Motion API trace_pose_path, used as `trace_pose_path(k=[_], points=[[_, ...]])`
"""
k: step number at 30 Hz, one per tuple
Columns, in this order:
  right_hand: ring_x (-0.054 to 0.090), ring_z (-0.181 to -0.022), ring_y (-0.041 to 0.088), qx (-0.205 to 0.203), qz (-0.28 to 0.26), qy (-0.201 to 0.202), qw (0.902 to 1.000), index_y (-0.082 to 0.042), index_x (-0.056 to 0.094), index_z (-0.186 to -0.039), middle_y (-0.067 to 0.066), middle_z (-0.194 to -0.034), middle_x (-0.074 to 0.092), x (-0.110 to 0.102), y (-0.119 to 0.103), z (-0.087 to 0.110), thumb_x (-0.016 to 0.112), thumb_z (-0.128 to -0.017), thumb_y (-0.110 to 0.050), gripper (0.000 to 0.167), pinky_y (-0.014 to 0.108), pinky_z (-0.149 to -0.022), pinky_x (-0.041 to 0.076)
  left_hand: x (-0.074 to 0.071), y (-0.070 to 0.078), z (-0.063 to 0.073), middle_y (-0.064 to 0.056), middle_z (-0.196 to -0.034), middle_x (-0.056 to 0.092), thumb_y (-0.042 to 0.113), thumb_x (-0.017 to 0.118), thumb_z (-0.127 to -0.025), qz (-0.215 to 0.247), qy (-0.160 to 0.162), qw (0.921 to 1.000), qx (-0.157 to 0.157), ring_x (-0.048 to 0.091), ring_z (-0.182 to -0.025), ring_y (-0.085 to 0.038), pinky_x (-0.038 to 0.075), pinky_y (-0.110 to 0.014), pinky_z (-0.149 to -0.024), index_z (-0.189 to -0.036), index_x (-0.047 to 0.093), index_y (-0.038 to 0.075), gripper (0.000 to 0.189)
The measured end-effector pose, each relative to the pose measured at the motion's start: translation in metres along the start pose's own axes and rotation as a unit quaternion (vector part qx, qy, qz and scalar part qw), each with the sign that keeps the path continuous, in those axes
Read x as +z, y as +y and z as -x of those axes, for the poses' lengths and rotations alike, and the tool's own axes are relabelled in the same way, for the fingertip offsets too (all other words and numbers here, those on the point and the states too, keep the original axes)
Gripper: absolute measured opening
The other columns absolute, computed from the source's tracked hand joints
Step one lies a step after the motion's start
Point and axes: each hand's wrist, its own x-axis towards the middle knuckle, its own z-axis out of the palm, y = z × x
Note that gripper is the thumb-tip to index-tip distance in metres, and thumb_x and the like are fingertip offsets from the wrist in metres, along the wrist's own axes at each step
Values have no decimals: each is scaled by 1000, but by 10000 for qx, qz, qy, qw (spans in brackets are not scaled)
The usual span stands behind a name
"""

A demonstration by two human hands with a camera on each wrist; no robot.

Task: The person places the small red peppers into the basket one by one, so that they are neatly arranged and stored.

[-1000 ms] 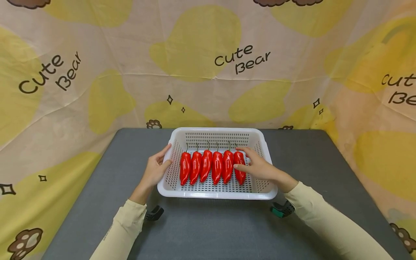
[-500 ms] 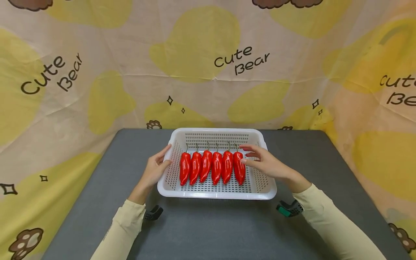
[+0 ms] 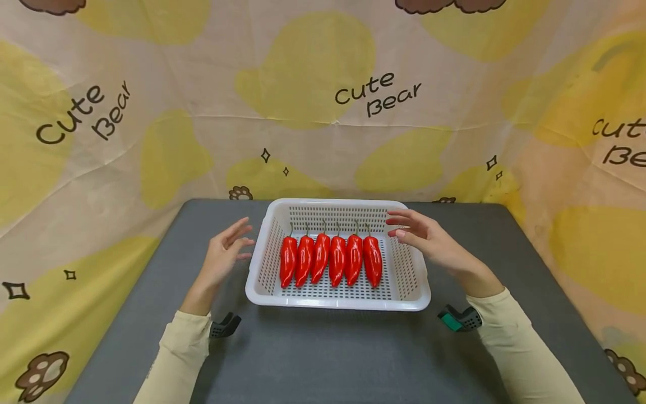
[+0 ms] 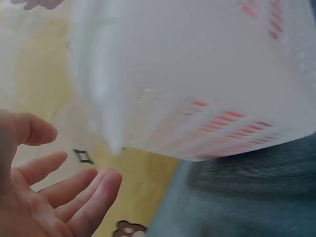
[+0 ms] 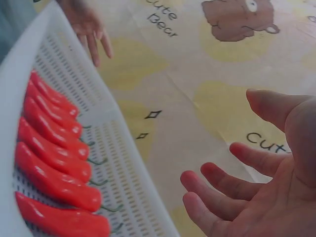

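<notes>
Several shiny red chili peppers [image 3: 321,259] with green stems lie side by side in a row, stems toward the back, inside a white perforated plastic basket [image 3: 340,303]. Just off the basket's left side is my left hand [image 3: 222,252], holding nothing, its fingers loosely bent. My right hand [image 3: 426,238] hovers over the basket's right rim, also holding nothing. In the right wrist view its fingers are spread apart from the peppers [image 5: 54,173]. The left wrist view shows the basket's outer wall [image 4: 197,59] a short way from my left hand [image 4: 54,182].
The basket stands on a dark grey table [image 3: 333,359], near its back edge. A patterned cloth [image 3: 303,73] with yellow patches and lettering hangs behind the table and along its sides.
My left hand has let go of the basket's left rim and drawn away to the left. The right hand has lifted off the rightmost pepper and moved right. Basket and peppers stay in place.
</notes>
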Motion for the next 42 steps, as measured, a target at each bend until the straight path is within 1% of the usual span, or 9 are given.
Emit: trace_pose_path(k=[3,6,10,13,20,26,29,34,42], points=[[62,-126,23,-53,-132,163,9998,-7,38,-153,20,-152,47,-7,-3,1,53,-102,-15,53,33,-105,54,-6,9,-1,-21,-150,52,12,47,-105,138,273,9994,144,66,-101,2,61,-21,-81,-154,43,9,49],[66,-116,9,-203,-348,348,9986,-9,41,-151,11,-145,53,-13,-4,2,51,-103,-13,49,20,-99,54,-10,18,-3,-13,-143,59,12,48,-105,211,521,9977,367,67,-98,5,61,-19,-79,-152,46,8,47],[67,-112,7,-433,-582,480,9962,-13,45,-149,-5,-136,59,-20,-4,4,48,-104,-11,45,18,-99,53,-17,26,-4,11,-125,66,11,50,-103,490,747,9942,604,69,-96,2,61,-18,-76,-149,49,6,46],[67,-114,7,-555,-715,518,9945,-15,44,-149,-11,-135,60,-25,-3,5,46,-105,-9,45,18,-101,52,-20,30,-4,20,-116,68,8,51,-103,746,868,9905,765,70,-94,0,61,-18,-74,-146,53,5,43],[68,-115,10,-701,-1270,702,9869,-16,46,-149,-3,-137,58,-33,5,5,45,-106,-10,43,19,-102,52,-26,38,-5,15,-115,71,6,52,-102,1150,1017,9837,934,71,-93,-1,61,-17,-74,-143,55,4,41],[68,-115,10,-902,-1645,815,9789,-15,46,-148,0,-136,58,-39,9,6,42,-107,-9,42,18,-101,52,-27,50,-8,10,-116,71,9,53,-102,1296,1112,9794,1075,71,-95,-5,61,-17,-75,-143,57,7,41],[67,-115,10,-952,-1775,829,9760,-14,46,-148,1,-136,58,-41,10,6,42,-107,-10,42,18,-101,52,-27,54,-9,10,-116,71,8,53,-102,1307,1129,9784,1137,71,-94,-4,61,-17,-75,-142,57,7,40],[68,-115,11,-963,-1970,874,9717,-13,45,-148,3,-136,59,-45,13,5,42,-107,-11,41,19,-100,53,-25,54,-9,9,-116,71,7,52,-102,1349,1145,9773,1169,71,-94,-4,61,-17,-75,-141,58,6,40],[68,-115,11,-913,-1970,954,9715,-15,46,-146,1,-135,59,-45,24,2,41,-108,-11,39,20,-100,53,-20,49,-11,9,-116,71,9,53,-103,1381,1088,9776,1160,71,-97,-7,61,-18,-76,-141,58,7,39]])
